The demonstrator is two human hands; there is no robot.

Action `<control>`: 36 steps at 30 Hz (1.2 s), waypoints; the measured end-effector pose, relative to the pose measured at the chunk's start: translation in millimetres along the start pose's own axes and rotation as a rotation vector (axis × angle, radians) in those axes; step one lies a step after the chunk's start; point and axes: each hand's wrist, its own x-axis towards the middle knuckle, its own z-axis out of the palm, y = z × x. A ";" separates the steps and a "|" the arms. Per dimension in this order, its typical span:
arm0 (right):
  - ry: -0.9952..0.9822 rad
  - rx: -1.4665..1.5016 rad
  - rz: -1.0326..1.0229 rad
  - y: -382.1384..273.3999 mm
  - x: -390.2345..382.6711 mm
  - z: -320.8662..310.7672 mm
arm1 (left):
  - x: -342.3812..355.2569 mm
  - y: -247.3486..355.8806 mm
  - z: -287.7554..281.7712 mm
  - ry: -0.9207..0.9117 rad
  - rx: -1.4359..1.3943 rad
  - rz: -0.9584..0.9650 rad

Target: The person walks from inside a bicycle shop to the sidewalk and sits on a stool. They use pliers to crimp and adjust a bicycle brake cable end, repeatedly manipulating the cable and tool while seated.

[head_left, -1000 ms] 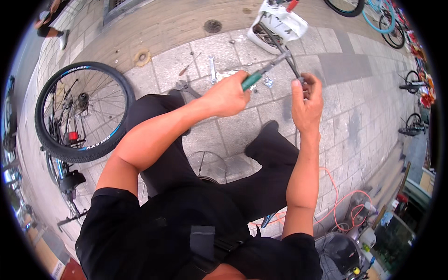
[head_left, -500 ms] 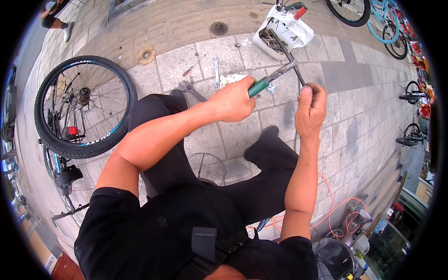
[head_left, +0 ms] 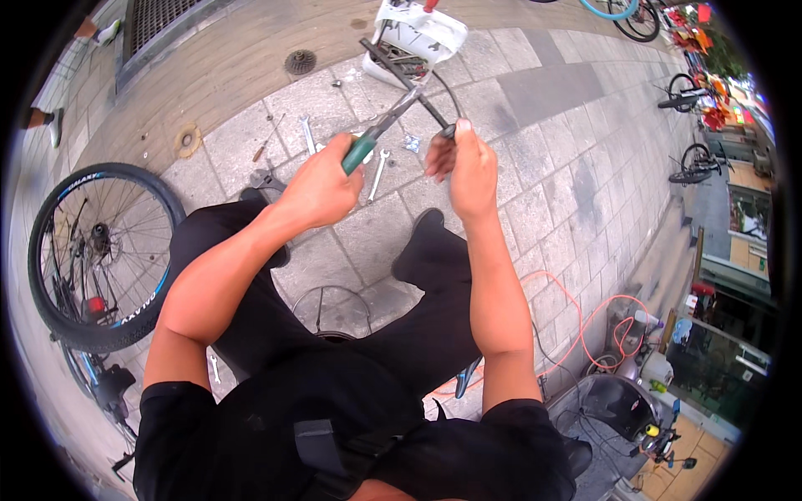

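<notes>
My left hand [head_left: 324,185] is closed around the green grip of a tool that looks like pliers [head_left: 361,154]. Its metal end meets a long dark rod [head_left: 391,63], crossing it around the middle. My right hand [head_left: 473,171] pinches the near end of that rod between thumb and finger, while its other fingers are smeared by motion. A thin dark cable [head_left: 452,87] curves between the rod and my right hand. Under the tool, on the paving, lie a combination wrench [head_left: 378,174] and a second wrench [head_left: 307,134].
A white container [head_left: 430,35] of tools stands ahead. An adjustable wrench [head_left: 266,179], a screwdriver [head_left: 262,150] and a sprocket cassette [head_left: 301,62] lie on the ground. A bicycle wheel [head_left: 50,284] is at left; an orange hose [head_left: 578,311] loops at right. A passerby's shoe [head_left: 56,128] shows far left.
The view has shifted, so the surroundings sit further left. Both hands keep their hold on the tool and rod; my right hand's lower fingers have spread and blurred. A wrench beneath has come into sight.
</notes>
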 end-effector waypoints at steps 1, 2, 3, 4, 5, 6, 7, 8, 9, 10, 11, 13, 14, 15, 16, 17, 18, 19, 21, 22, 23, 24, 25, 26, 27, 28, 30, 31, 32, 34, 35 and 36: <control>-0.119 0.349 0.250 -1.3 3.7 -0.8 | -2.6 2.5 -2.2 0.000 -0.001 0.003; -0.071 0.269 0.192 -2.4 4.9 -3.1 | -3.2 2.7 -2.1 0.005 -0.006 0.012; -0.025 0.189 0.135 -3.6 5.9 -5.4 | -3.3 3.0 -2.2 0.012 -0.012 0.021; 0.018 0.104 0.079 -5.5 7.3 -7.2 | -2.7 3.2 -2.5 0.022 -0.023 0.028; 0.105 -0.049 -0.107 -4.3 4.6 -3.8 | -0.9 3.0 -3.1 0.006 -0.038 0.006; 0.146 -0.165 -0.253 -4.4 0.8 0.7 | -0.2 3.1 -2.8 0.011 -0.031 0.010; 0.188 -0.280 -0.399 -3.9 -3.1 5.7 | 0.3 2.7 -2.3 0.016 -0.021 0.015; 0.214 -0.368 -0.498 -2.8 -4.6 6.5 | 0.9 3.2 -1.8 0.020 -0.011 0.020; 0.247 -0.458 -0.598 -2.6 -5.1 7.1 | 1.5 5.4 -2.5 0.011 -0.023 0.017; 0.154 -0.307 -0.456 0.1 -4.8 5.1 | 0.2 7.4 -3.4 -0.007 -0.032 0.012; 0.062 -0.156 -0.314 2.8 -3.2 2.5 | -0.9 8.6 -3.3 -0.024 -0.041 0.006; -0.176 0.400 0.167 7.0 2.6 -2.2 | -3.5 7.0 -4.0 -0.020 -0.048 0.029; -0.148 0.367 0.171 5.6 4.0 -2.9 | -4.0 6.4 -5.4 -0.013 -0.052 0.041; -0.121 0.335 0.175 3.8 4.7 -3.2 | -3.6 5.6 -6.3 -0.010 -0.050 0.053; -0.096 0.296 0.182 1.8 4.9 -4.2 | -3.5 4.2 -5.0 -0.005 -0.055 0.063; -0.045 0.229 0.040 -0.5 4.3 -3.0 | -2.9 4.1 -4.2 0.001 -0.060 0.072; 0.005 0.162 -0.103 -3.2 2.5 0.6 | -1.9 6.3 -4.8 0.000 -0.063 0.071; 0.053 0.099 -0.242 -3.7 -1.0 5.2 | -2.2 8.1 -6.2 -0.002 -0.064 0.066; 0.031 0.094 -0.333 -4.9 -7.1 3.8 | -2.8 9.2 -6.1 -0.006 -0.059 0.052; 0.052 0.025 -0.358 -2.3 -7.4 3.8 | -3.2 9.3 -5.3 -0.012 -0.051 0.046; 0.073 -0.045 -0.382 2.4 -7.0 3.8 | -3.3 9.4 -4.3 -0.019 -0.042 0.040; 0.095 -0.114 -0.406 5.2 -6.6 3.1 | -3.0 8.0 -3.4 -0.022 -0.038 0.051; -0.003 -0.001 -0.163 1.6 -4.3 -1.0 | -3.3 4.7 -3.6 -0.022 -0.030 0.058; -0.102 0.113 0.080 -5.7 -0.2 -9.0 | -3.6 2.8 -3.4 -0.023 -0.022 0.066; -0.130 0.135 0.159 -6.2 0.7 -10.8 | -4.0 2.7 -3.2 -0.020 -0.040 0.049; -0.156 0.152 0.235 -8.3 3.0 -13.0 | -4.1 3.3 -3.7 -0.019 -0.056 0.033; -0.052 0.025 0.024 -5.0 1.8 -8.2 | -5.0 5.4 -6.3 -0.020 -0.078 0.016; 0.015 -0.038 -0.098 -3.9 1.3 -6.2 | -4.6 8.9 -8.1 -0.017 -0.089 0.018; 0.099 -0.074 -0.255 -0.2 -3.1 -0.4 | -4.1 11.2 -9.2 -0.015 -0.099 0.020; 0.206 -0.197 -0.493 3.1 -4.1 5.0 | -2.9 11.6 -9.4 -0.012 -0.088 0.014; 0.230 -0.283 -0.573 4.0 -3.0 6.3 | -2.6 11.0 -9.3 -0.010 -0.080 0.008; 0.254 -0.370 -0.652 5.3 -1.8 7.2 | -2.6 10.3 -8.9 0.002 -0.073 0.023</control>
